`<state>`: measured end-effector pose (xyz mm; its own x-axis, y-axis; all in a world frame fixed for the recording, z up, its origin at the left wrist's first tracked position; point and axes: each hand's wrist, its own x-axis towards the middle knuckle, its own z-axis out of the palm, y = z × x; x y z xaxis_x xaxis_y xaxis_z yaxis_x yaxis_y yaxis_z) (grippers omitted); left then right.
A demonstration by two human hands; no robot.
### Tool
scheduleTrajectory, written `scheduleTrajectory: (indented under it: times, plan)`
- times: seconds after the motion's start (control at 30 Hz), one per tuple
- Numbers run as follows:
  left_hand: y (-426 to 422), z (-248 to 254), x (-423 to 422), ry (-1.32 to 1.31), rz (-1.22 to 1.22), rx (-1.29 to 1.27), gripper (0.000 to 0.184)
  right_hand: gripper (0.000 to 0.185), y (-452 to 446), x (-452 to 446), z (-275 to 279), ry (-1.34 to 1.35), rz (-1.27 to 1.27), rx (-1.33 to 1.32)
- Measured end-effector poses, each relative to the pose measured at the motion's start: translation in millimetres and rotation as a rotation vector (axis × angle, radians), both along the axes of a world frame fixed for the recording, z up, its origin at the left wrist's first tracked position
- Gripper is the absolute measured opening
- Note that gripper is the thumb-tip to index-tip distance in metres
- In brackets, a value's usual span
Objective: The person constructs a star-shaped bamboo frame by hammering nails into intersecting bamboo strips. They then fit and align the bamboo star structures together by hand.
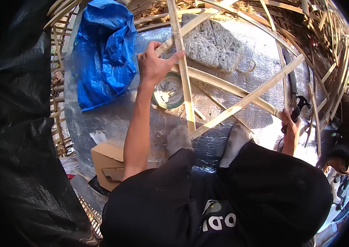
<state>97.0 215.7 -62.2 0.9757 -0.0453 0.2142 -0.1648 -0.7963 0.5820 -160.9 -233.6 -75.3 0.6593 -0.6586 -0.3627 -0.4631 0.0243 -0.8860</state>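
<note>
A star-like frame of split bamboo strips (250,98) spans the space before me, its strips crossing at several points. My left hand (156,64) is closed around a strip on the frame's left side, thumb lying across another strip. At the right, my right hand (291,127) has its fingers closed on the end of a long slanting strip. Close beside those fingers is a black-handled tool (302,105); whether the hand also grips it, I cannot tell. Below my left hand a green-rimmed round container (168,91) holds small thin pieces, probably nails.
A rough grey stone slab (211,44) lies on the silvery sheet (265,45) beyond the frame. To the left are a crumpled blue plastic bag (106,53) and a cardboard box (107,158). Loose bamboo strips (335,49) crowd the right edge. My socked feet (234,142) rest below the frame.
</note>
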Motion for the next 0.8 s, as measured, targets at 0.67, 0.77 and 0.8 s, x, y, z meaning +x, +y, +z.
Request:
scheduleTrajectory:
  times: [0.67,0.77,0.8]
  plan:
    - [-19,27,-41,-0.158,0.377,-0.047,0.094,0.056,21,22,5,0.24,-0.071,-0.199]
    - [-2,29,-2,-0.44,0.186,0.275,0.08,0.06,5,32,4,0.382,-0.105,-0.387]
    - [2,30,13,-0.22,0.072,0.158,0.078,0.062,2,39,10,0.409,-0.084,-0.438]
